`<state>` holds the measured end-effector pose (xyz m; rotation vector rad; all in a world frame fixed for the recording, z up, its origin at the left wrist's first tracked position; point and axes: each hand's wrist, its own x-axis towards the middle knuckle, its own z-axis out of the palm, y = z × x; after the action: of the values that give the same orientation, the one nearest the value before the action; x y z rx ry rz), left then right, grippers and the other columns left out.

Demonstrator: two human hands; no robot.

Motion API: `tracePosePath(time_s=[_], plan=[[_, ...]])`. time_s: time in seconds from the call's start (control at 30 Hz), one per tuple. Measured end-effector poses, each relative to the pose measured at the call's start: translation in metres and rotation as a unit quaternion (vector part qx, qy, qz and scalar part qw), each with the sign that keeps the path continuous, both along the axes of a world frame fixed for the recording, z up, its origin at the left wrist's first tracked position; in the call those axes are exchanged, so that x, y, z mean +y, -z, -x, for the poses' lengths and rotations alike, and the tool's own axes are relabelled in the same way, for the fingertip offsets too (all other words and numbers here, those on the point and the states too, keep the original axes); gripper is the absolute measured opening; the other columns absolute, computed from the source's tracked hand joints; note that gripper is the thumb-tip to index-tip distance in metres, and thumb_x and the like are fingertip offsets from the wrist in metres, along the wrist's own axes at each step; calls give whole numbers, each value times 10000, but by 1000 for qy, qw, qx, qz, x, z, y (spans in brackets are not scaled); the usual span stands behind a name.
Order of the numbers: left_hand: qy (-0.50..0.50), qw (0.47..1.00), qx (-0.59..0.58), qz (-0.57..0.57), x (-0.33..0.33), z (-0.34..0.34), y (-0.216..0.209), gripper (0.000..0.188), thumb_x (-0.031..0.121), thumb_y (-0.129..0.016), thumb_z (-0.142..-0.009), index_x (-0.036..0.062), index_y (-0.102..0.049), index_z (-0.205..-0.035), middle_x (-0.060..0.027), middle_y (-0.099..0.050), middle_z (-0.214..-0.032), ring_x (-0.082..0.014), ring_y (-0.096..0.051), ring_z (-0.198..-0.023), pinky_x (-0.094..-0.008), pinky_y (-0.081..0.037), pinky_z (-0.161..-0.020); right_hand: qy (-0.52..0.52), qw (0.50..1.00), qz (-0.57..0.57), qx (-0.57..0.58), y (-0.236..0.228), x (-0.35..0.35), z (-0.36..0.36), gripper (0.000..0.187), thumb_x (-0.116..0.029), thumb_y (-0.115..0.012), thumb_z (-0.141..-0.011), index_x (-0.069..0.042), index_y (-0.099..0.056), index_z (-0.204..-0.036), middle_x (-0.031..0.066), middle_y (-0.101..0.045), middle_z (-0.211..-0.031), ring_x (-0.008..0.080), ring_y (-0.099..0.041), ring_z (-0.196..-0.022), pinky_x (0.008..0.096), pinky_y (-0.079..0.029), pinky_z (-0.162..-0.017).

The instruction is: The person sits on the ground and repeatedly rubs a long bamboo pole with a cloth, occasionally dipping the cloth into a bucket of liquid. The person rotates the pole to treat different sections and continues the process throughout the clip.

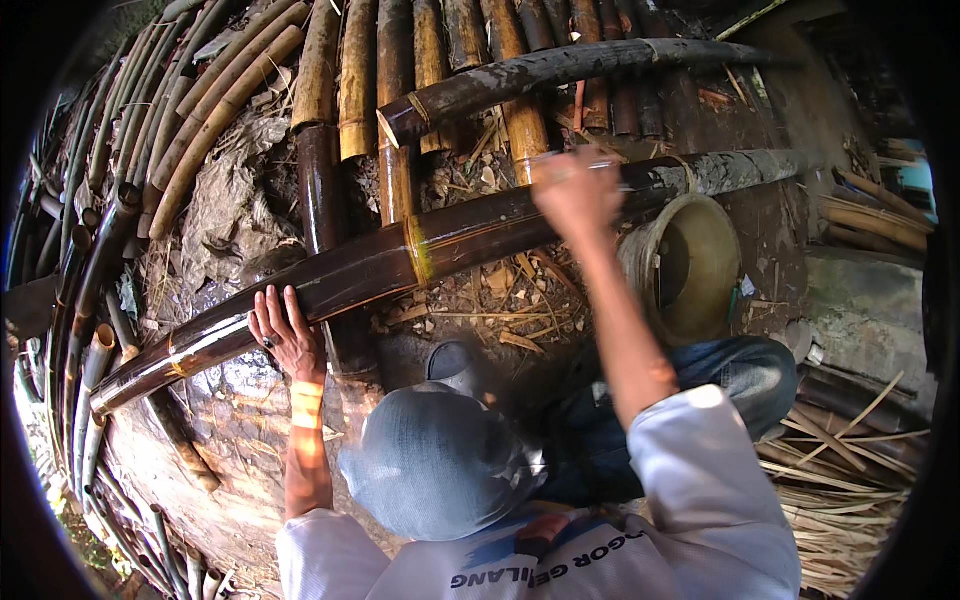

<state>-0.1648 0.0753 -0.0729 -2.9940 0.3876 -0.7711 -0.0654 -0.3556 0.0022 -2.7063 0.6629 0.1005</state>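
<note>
A long dark bamboo pole point(350, 275), wet and shiny, lies slantwise across the work spot from the near left to the far right. Its right part is greyer and duller, and a yellowish ring marks a joint near the middle. My left hand point(288, 330) lies on the pole's left part, fingers stretched flat over the bark, a ring on one finger. Farther right, my right hand point(580, 195) is closed in a fist at the pole's upper side. Motion smears it, and whatever it grips cannot be made out. A pale bucket point(690, 265) stands just beyond my right forearm.
Another dark bamboo pole point(520, 80) lies farther off, across a row of yellow-brown bamboo lengths point(358, 80). Stacked bamboo poles point(225, 120) fill the left side. Split strips point(840, 520) are heaped at lower right. A crumpled sheet point(235, 195) and shavings cover the ground.
</note>
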Motion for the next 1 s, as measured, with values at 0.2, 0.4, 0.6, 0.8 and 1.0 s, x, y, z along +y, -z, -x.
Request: tracePosePath(time_s=[0.2,0.4,0.6,0.8,1.0], plan=[[14,1000,-8,-2,0,-7,4,812,106,-766,-819,124,-417,-1551,-143,-393,-1611,-368,-346,-1508,-587,-271,-1238,-288,920,-140,-226,38,137,15,375,-440,-588,-991,-101,-747,-997,125,-674,-1374,417,-498,-1420,551,-172,-1276],[-6,1000,-6,12,-9,-9,1,830,78,-785,-794,118,-424,-1540,-138,-405,-1598,-368,-342,-1510,-586,-272,-1242,55,996,-19,-63,22,-79,7,276,-363,-590,-986,-197,-677,-1190,163,-647,-1296,446,-560,-1269,615,-465,-1042],[-9,1000,-17,-12,-12,-8,6,679,203,-724,-924,125,-423,-1527,-140,-438,-1573,-372,-403,-1474,-594,-324,-1209,-254,933,-78,-242,29,144,30,252,-311,-596,-994,-78,-689,-973,165,-756,-1105,336,-632,-1233,603,-261,-1223],[-17,997,-29,-63,11,1,8,839,181,-791,-839,99,-373,-1561,-129,-380,-1613,-355,-361,-1499,-585,-284,-1236,-64,991,-13,-116,20,58,24,175,-345,-660,-939,-205,-733,-1015,143,-736,-982,487,-646,-1089,601,-538,-912],[-22,998,-49,-41,0,1,10,729,170,-728,-908,111,-392,-1551,-130,-405,-1596,-348,-375,-1495,-582,-295,-1230,-34,994,19,-101,17,42,12,240,-375,-643,-926,-179,-751,-1013,227,-695,-1253,415,-562,-1294,634,-442,-1034]])
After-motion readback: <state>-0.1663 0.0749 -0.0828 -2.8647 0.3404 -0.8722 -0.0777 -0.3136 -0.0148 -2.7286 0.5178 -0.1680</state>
